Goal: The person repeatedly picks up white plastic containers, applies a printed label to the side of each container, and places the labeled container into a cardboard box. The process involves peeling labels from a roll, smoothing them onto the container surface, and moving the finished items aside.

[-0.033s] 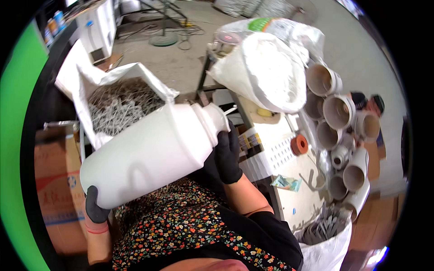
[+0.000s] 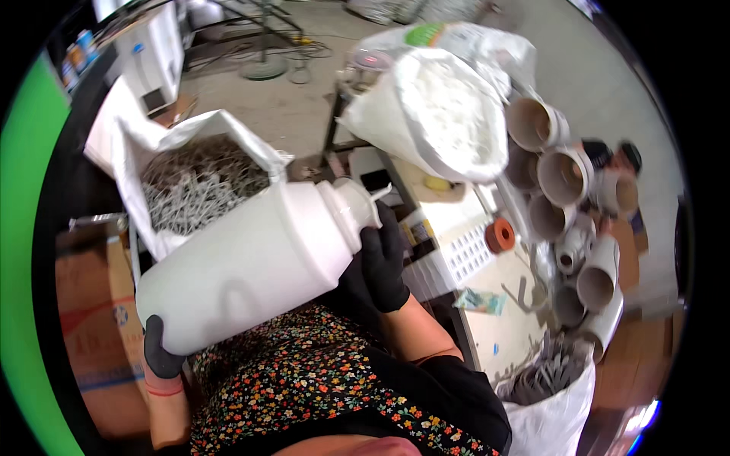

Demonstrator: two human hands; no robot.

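A large white plastic flask shell (image 2: 236,266) lies tilted across the front of my body, its wide base at lower left and its narrower neck at upper right. My left hand (image 2: 163,351), in a dark glove, grips the base end with the thumb up along the side; its other fingers are hidden under the shell. At the neck, my right hand (image 2: 385,266), also gloved, holds on from the right side, some fingertips hidden behind it. A small white tab (image 2: 382,192) sticks out from the neck's mouth.
Ahead-left, an open white bag (image 2: 125,156) contains thin grey strips. A white sack (image 2: 411,144) of white pieces stands ahead-right. Several white shells (image 2: 564,178) are stacked along the right of the table (image 2: 494,342), near an orange-red roll (image 2: 500,235). A cardboard box (image 2: 99,327) is at left.
The surroundings have shifted slightly left and up in the view. Both hands keep their hold on the flask shell, whose neck end appears slightly lower and further left.
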